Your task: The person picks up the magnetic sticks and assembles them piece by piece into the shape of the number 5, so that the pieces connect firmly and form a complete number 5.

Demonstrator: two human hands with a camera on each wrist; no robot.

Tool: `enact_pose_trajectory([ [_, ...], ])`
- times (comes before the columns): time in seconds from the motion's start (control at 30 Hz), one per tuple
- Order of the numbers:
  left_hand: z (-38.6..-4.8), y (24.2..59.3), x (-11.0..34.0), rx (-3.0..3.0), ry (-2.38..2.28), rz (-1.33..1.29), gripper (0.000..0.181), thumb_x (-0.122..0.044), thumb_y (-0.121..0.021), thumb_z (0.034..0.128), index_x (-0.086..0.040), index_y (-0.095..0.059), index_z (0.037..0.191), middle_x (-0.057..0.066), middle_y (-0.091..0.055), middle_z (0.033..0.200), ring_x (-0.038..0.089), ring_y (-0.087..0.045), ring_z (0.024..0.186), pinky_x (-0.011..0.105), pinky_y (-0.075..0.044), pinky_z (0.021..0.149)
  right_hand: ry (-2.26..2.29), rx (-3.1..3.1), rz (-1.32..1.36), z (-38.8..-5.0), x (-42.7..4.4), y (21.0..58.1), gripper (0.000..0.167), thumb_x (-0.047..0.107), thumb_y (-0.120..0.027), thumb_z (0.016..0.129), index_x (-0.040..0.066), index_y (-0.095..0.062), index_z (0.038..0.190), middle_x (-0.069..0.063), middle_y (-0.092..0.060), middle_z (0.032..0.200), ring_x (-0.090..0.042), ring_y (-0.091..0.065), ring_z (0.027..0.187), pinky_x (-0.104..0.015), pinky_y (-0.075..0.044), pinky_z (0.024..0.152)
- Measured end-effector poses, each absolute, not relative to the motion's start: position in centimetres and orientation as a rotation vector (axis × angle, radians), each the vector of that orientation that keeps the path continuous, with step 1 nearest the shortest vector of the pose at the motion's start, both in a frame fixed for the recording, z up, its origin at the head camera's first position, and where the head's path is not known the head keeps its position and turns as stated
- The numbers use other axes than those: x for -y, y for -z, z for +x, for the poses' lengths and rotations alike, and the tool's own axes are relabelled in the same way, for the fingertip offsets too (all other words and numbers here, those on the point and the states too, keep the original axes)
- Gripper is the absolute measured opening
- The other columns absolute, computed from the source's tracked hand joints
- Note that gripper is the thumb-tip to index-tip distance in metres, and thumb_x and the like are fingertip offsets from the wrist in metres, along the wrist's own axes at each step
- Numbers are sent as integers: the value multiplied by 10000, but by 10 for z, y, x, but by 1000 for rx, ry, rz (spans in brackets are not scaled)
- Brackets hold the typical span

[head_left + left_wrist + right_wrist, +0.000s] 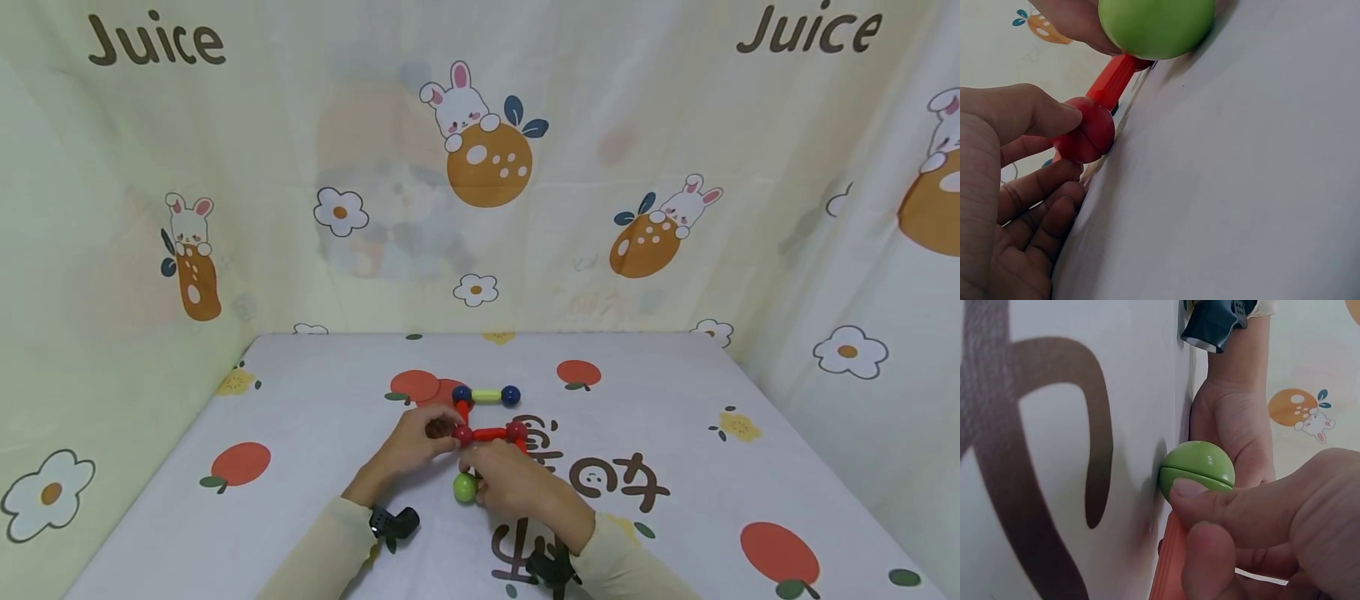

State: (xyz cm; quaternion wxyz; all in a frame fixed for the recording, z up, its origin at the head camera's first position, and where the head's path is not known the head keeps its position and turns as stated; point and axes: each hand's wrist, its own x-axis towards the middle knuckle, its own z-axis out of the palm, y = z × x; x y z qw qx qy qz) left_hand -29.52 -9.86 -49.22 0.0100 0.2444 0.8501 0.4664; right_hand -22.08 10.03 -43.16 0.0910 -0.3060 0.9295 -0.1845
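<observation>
In the head view, my left hand [415, 437] pinches a red ball [464, 435] at one corner of a ball-and-rod toy frame. The left wrist view shows the thumb on that ball [1087, 130], which has a seam round it. My right hand [513, 481] holds a green ball [465, 488] low over the cloth, its thumb laid on the ball [1197, 464] in the right wrist view. A red rod [490, 434] joins the gripped red ball to a second red ball [517, 431]. An orange-red rod [1169, 562] runs beside the right fingers; its ends are hidden.
Behind the hands, a dark blue ball [462, 396], a yellow-green rod [486, 396] and another dark blue ball [511, 396] form the frame's far side. The white printed tablecloth [300, 517] covers the table, and a patterned curtain [577, 242] hangs behind it.
</observation>
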Motion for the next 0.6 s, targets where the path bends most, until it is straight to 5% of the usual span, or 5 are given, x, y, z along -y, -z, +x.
enact_pose_trajectory([
  [0.3, -296, 493, 94, -2646, -1456, 793, 231, -88, -749, 899, -176, -722, 1112, -32, -672, 966, 176, -584, 876, 261, -520, 773, 585, -2778, -851, -222, -105, 431, 323, 30, -801, 825, 97, -738, 1134, 63, -666, 933, -92, -559, 831, -278, -538, 798],
  [0.6, -286, 498, 112, -2633, -1388, 807, 307, -82, -743, 878, -126, -665, 1173, 7, -652, 953, 164, -597, 878, 262, -531, 775, 795, -2742, -910, -224, -118, 431, 379, 160, -764, 878, 68, -701, 1240, -38, -714, 1168, -210, -647, 1031, -364, -547, 878],
])
